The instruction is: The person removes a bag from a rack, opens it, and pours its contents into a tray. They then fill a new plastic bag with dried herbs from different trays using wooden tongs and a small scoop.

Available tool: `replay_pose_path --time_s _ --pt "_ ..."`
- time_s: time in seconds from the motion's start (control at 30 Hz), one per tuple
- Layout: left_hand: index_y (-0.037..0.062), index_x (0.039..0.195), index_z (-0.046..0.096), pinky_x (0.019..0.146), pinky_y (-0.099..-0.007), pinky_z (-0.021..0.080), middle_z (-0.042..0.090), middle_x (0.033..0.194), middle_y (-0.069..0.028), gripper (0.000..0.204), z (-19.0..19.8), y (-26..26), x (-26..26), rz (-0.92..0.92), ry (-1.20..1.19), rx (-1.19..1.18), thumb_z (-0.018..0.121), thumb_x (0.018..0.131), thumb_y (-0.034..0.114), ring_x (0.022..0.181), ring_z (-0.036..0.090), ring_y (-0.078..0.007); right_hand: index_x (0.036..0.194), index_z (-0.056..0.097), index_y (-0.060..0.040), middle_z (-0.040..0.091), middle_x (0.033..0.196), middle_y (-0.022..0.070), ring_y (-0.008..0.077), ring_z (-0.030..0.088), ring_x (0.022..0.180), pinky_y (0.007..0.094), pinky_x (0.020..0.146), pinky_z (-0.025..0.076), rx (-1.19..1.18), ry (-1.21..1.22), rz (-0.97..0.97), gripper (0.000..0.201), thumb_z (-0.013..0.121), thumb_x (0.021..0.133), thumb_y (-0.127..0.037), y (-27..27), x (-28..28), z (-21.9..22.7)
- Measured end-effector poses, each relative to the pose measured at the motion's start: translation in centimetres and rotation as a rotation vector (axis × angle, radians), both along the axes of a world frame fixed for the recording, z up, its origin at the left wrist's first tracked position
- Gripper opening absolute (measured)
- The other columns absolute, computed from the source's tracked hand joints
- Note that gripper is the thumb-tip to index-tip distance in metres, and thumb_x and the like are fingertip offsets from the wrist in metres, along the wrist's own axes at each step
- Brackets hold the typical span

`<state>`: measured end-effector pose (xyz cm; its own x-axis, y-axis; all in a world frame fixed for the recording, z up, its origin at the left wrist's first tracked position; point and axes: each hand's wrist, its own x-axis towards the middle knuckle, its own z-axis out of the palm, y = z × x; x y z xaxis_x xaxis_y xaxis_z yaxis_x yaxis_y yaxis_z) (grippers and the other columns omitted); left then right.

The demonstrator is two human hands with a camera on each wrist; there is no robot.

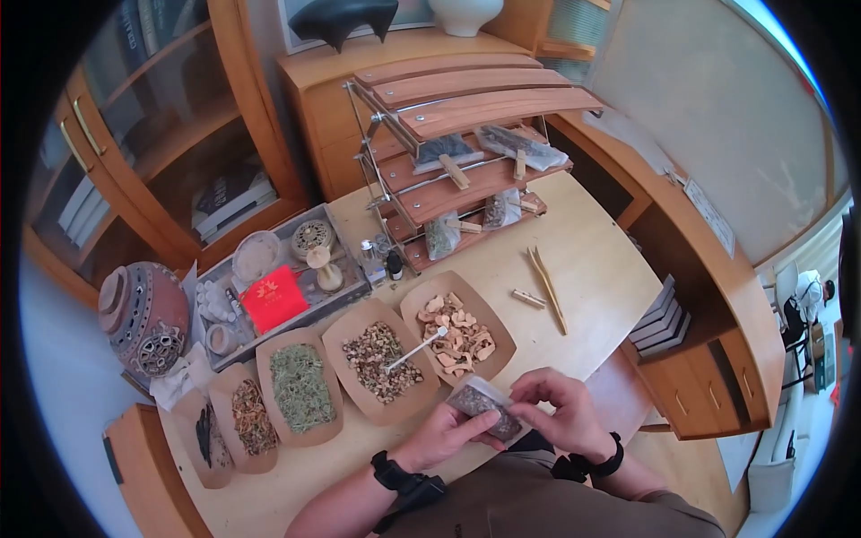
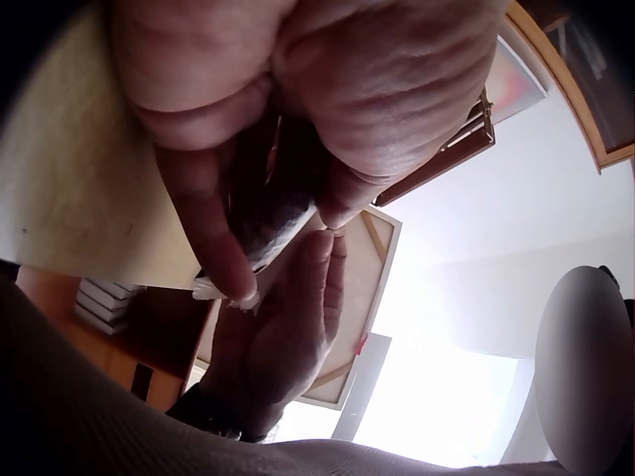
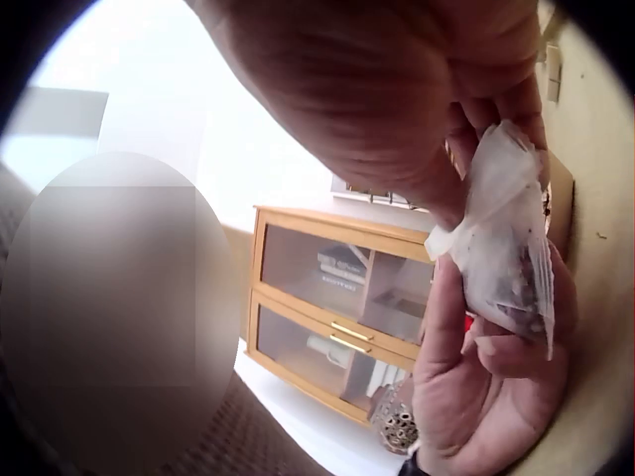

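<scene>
A small translucent pouch of dark dried bits [image 1: 475,395] is held in front of the person's body, above the near table edge. The left hand [image 1: 456,432] grips it from the side, thumb across its face. At its other side the right hand [image 1: 567,414] pinches the pouch's edge between thumb and fingers. Up close in the right wrist view, the pouch [image 3: 504,233] looks whitish and crinkled, its dark filling gathered toward the left hand [image 3: 486,412]. Just beyond the hands lies a paper tray of pale dried slices [image 1: 462,334].
More paper trays run leftward, including chopped brown herbs [image 1: 372,351] with a white spoon [image 1: 417,348] and green herbs [image 1: 302,386]. Golden tweezers [image 1: 549,291] and a wooden clothespin [image 1: 529,299] lie to the right. Behind stands a tiered wooden rack [image 1: 489,99] bearing clipped pouches.
</scene>
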<state>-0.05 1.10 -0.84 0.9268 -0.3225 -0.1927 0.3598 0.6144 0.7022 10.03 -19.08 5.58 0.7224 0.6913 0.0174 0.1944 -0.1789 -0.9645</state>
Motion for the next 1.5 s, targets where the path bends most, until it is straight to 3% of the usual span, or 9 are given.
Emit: replay_pose_path --time_s 0.17,0.23,0.57,0.73,0.97,1.17,1.23,1.4,1.5 --pt "0.0041 0.143 0.053 0.094 -0.0433 0.063 0.064 0.135 -0.0121 0.037 -0.1 -0.1 0.1 0.003 -0.043 -0.001 0.058 0.109 0.017 0.124 0.065 -0.0241 0.108 0.069 -0.0022 0.069 0.098 0.0058 0.0134 0.070 0.088 0.0276 0.077 0.057 -0.013 -0.069 0.049 0.021 0.077 0.089 0.005 -0.2 1.1 -0.1" --pt "0.0041 0.143 0.052 0.094 -0.0441 0.063 0.064 0.135 -0.0125 0.037 -0.3 0.1 -0.1 0.016 -0.018 -0.022 0.058 0.109 0.015 0.123 0.065 -0.0245 0.103 0.073 -0.0041 0.070 0.098 0.0072 0.0171 0.071 0.086 0.0297 0.076 0.057 -0.088 -0.511 0.081 0.020 0.080 0.086 0.003 0.5 1.1 0.5" --pt "0.0025 0.143 0.052 0.092 -0.0438 0.063 0.064 0.135 -0.0137 0.036 0.1 0.0 -0.1 0.012 0.004 0.019 0.057 0.109 0.015 0.118 0.067 -0.0239 0.105 0.077 -0.0038 0.070 0.098 0.0100 0.0215 0.070 0.085 0.0309 0.071 0.057 -0.104 -0.257 0.003 0.024 0.083 0.082 -0.002 -0.9 1.0 0.7" --pt "-0.0004 0.138 0.058 0.091 -0.0364 0.063 0.069 0.128 -0.0127 0.036 -0.1 -0.3 0.0 0.074 0.012 -0.038 0.060 0.109 0.020 0.112 0.069 -0.0207 0.105 0.078 -0.0036 0.072 0.097 0.0095 0.0239 0.071 0.087 0.0333 0.074 0.057 -0.088 -0.505 0.032 0.026 0.084 0.080 -0.002 -0.7 0.6 2.3" --pt "-0.0019 0.135 0.060 0.090 -0.0356 0.063 0.070 0.127 -0.0129 0.035 0.3 -0.2 0.0 0.065 -0.032 0.060 0.062 0.108 0.019 0.110 0.071 -0.0202 0.110 0.077 -0.0041 0.070 0.097 0.0110 0.0278 0.069 0.085 0.0365 0.072 0.057 -0.164 -0.545 0.195 0.030 0.084 0.081 -0.005 -1.0 0.9 1.8" --pt "-0.0016 0.135 0.060 0.088 -0.0337 0.063 0.070 0.125 -0.0125 0.035 0.8 -0.3 0.1 0.045 -0.004 0.071 0.065 0.106 0.018 0.104 0.072 -0.0201 0.119 0.071 -0.0055 0.067 0.092 0.0114 0.0303 0.068 0.084 0.0397 0.072 0.058 -0.292 -0.658 0.045 0.037 0.077 0.082 -0.007 0.0 -0.4 2.5" --pt "0.0013 0.139 0.057 0.086 -0.0339 0.064 0.069 0.125 -0.0113 0.038 0.5 -0.3 0.1 0.024 -0.039 0.072 0.066 0.105 0.018 0.103 0.072 -0.0198 0.113 0.072 -0.0050 0.067 0.091 0.0119 0.0309 0.068 0.082 0.0400 0.070 0.058 -0.284 -0.830 0.019 0.033 0.076 0.080 -0.004 0.1 -0.3 1.1" --pt "0.0050 0.143 0.052 0.084 -0.0350 0.066 0.068 0.123 -0.0093 0.042 -1.2 -1.3 0.6 0.021 -0.122 0.068 0.066 0.105 0.017 0.102 0.072 -0.0184 0.098 0.074 -0.0013 0.068 0.084 0.0130 0.0300 0.068 0.076 0.0383 0.066 0.055 -0.224 -0.634 -0.031 0.023 0.076 0.076 0.003 -0.2 0.2 0.8" --pt "0.0045 0.141 0.052 0.081 -0.0329 0.066 0.069 0.118 -0.0081 0.044 -1.3 -1.5 0.8 0.048 -0.117 -0.006 0.068 0.104 0.023 0.098 0.071 -0.0167 0.089 0.067 0.0026 0.060 0.075 0.0094 0.0184 0.058 0.066 0.0303 0.063 0.046 -0.121 -0.538 -0.136 0.017 0.071 0.075 0.013 -0.1 0.2 0.2"
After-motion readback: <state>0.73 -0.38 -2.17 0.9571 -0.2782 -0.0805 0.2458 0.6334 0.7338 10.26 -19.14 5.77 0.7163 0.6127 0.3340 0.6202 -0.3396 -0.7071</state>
